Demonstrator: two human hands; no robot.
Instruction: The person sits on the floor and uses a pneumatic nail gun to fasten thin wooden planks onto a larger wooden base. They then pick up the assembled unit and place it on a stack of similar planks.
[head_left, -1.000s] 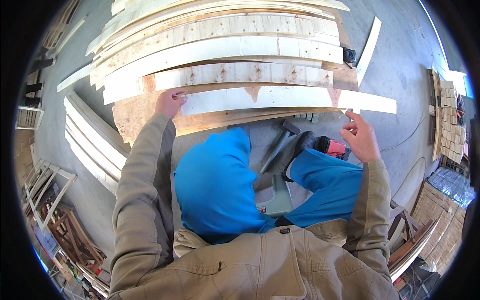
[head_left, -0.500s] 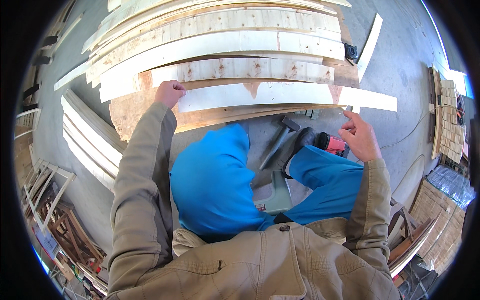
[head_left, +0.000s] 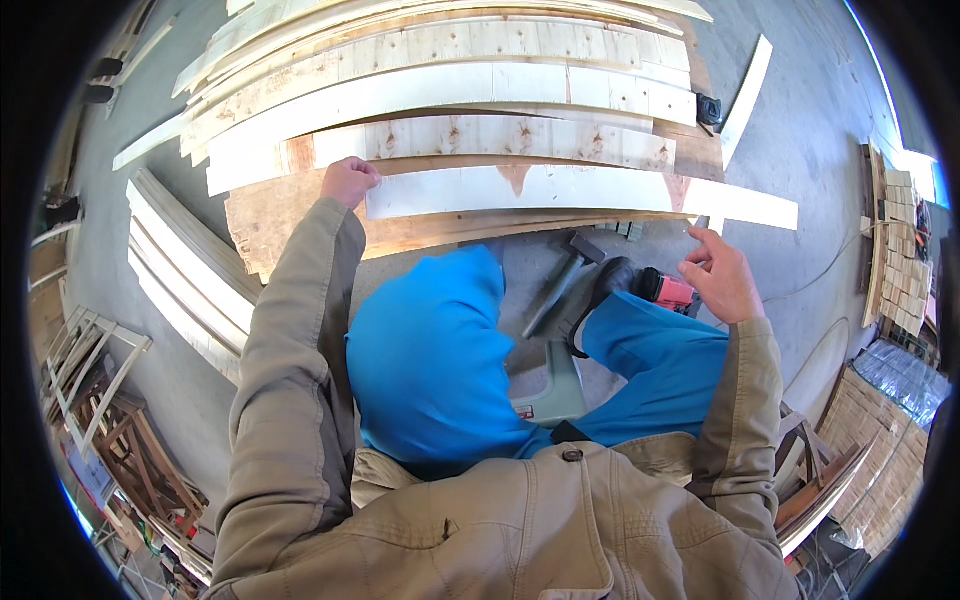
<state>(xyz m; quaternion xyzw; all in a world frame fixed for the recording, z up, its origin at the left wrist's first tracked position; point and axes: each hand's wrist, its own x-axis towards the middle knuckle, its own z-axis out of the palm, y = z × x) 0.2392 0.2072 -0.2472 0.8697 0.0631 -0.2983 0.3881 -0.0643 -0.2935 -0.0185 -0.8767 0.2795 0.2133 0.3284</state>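
A long, pale wooden board (head_left: 590, 190) with brown knots lies across the near side of a brown wooden work surface (head_left: 430, 233), its right end jutting past it. At the board's left end, my left hand (head_left: 350, 182) is closed on the edge, fingers bent together. Below the board's right part hovers my right hand (head_left: 722, 275), index finger stretched out and the others loosely curled, with nothing visible in it. Just left of that hand, by my shoe, a red and black power tool (head_left: 665, 289) sits low. A hammer (head_left: 562, 275) leans or lies between my legs.
More boards (head_left: 430, 80) are laid side by side farther off, with a black tape measure (head_left: 709, 108) at their right. Stacked strips (head_left: 185, 270) lie on the floor at left. A loose board (head_left: 747, 100) slants at right; wood piles (head_left: 903, 255) stand beyond it.
The view has shifted slightly. My left hand and the board's left end appear a little farther right; the hold on it is the same. My right hand has hardly moved.
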